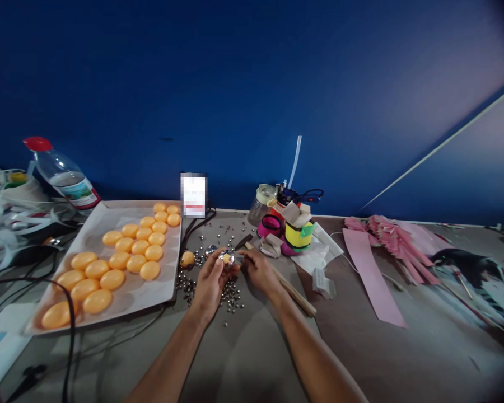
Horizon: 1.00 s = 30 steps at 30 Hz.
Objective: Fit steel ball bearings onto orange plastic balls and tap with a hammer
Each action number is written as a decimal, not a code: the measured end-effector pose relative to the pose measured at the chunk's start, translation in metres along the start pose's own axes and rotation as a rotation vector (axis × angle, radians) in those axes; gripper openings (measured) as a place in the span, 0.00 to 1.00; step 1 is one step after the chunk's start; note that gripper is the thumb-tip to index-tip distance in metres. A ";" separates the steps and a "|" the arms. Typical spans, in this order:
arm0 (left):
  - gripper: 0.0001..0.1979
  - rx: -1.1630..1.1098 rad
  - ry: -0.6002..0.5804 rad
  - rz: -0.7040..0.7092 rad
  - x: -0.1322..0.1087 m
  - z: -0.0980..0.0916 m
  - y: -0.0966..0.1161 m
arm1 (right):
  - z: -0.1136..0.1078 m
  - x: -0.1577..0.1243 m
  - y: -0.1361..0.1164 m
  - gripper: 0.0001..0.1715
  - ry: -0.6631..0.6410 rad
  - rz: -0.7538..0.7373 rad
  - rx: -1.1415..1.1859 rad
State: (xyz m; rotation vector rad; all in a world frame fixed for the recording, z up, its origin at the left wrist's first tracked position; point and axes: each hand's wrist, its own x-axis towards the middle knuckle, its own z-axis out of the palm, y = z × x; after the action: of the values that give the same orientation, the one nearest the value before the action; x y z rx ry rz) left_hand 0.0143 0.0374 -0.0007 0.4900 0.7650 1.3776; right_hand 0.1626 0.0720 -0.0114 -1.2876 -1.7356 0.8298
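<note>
Head | left hand (pixel 210 275) pinching studded ball (pixel 227 258) | right hand (pixel 259 272): grip unclear | bottle label (pixel 80 192), pixelated card (pixel 194 196): unreadable

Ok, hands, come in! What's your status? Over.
Left hand: holding silvery, part-orange ball. Right hand: close beside it, grip unclear. Loose silver beads scattered around. Hammer by right wrist.

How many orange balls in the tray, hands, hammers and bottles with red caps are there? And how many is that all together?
Orange balls in the tray: 23 that I can make out
Hands: 2, one left hand and one right hand
Hammer: 1
Red-capped bottle: 1
Total: 27
</note>
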 end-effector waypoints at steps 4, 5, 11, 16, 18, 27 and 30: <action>0.18 -0.047 -0.011 0.020 0.001 0.000 0.002 | 0.007 -0.005 -0.002 0.15 -0.095 -0.112 -0.340; 0.18 -0.050 -0.017 0.021 0.001 0.000 0.002 | 0.008 -0.006 -0.004 0.15 -0.120 -0.118 -0.399; 0.18 -0.079 -0.008 0.038 0.001 0.001 0.005 | 0.012 -0.008 -0.008 0.13 -0.158 -0.126 -0.524; 0.18 -0.131 0.032 0.070 0.005 -0.002 0.008 | 0.019 -0.008 -0.007 0.14 -0.135 -0.189 -0.547; 0.19 -0.129 0.053 0.093 0.007 -0.003 0.009 | 0.022 -0.007 -0.008 0.12 -0.167 -0.201 -0.622; 0.20 -0.101 0.080 0.106 0.007 -0.003 0.008 | 0.022 -0.004 -0.005 0.10 -0.043 -0.194 -0.387; 0.20 -0.080 0.077 0.101 0.006 -0.003 0.007 | 0.017 -0.005 -0.005 0.08 0.079 -0.040 -0.143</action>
State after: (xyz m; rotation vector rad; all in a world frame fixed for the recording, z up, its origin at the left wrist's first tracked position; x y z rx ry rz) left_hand 0.0076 0.0441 0.0017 0.4191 0.7531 1.5222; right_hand 0.1461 0.0653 -0.0162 -1.3562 -1.7779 0.6321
